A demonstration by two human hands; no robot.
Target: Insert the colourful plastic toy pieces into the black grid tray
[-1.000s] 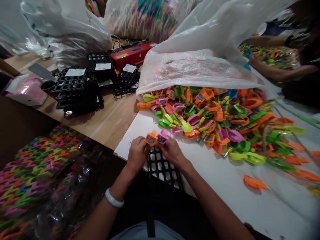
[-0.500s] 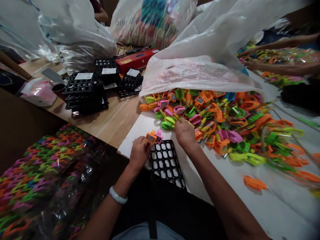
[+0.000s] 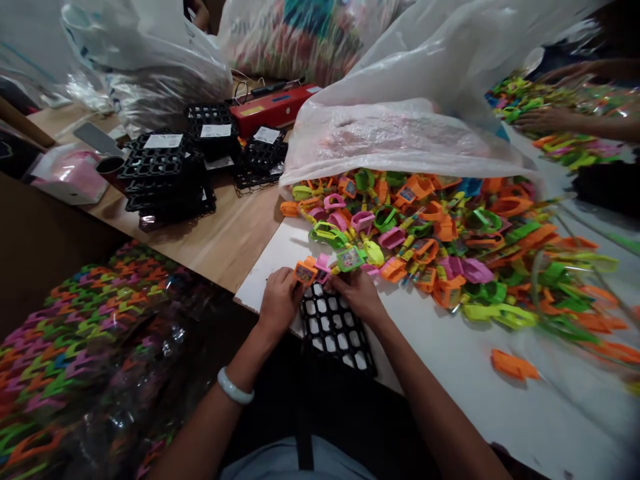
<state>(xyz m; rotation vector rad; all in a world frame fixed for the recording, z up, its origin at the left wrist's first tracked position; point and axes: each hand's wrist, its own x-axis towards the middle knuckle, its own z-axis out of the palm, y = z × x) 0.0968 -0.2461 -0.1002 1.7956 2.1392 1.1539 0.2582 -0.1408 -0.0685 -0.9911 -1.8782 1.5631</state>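
A black grid tray (image 3: 336,323) lies on the white tabletop at the edge nearest me. My left hand (image 3: 279,297) is closed on an orange toy watch (image 3: 305,271) over the tray's far left corner. A pink toy watch (image 3: 323,265) sits right beside the orange one; whether it is held or in the tray, I cannot tell. My right hand (image 3: 357,292) pinches a green toy watch (image 3: 350,258) with a picture on its square face, above the tray's far edge. Its fingertips are partly hidden. Just beyond lies a heap of coloured toy watches (image 3: 430,230).
A large translucent plastic bag (image 3: 380,137) lies over the heap's back. Stacked black trays (image 3: 163,173) and a red device (image 3: 275,107) stand left. Bagged colourful pieces (image 3: 85,327) lie low at left. A co-worker's hand (image 3: 545,120) reaches into another heap at right.
My right hand has come back from the heap to the tray, bringing the green toy watch beside the pink one. My left hand stays near the tray's corner with the orange watch.
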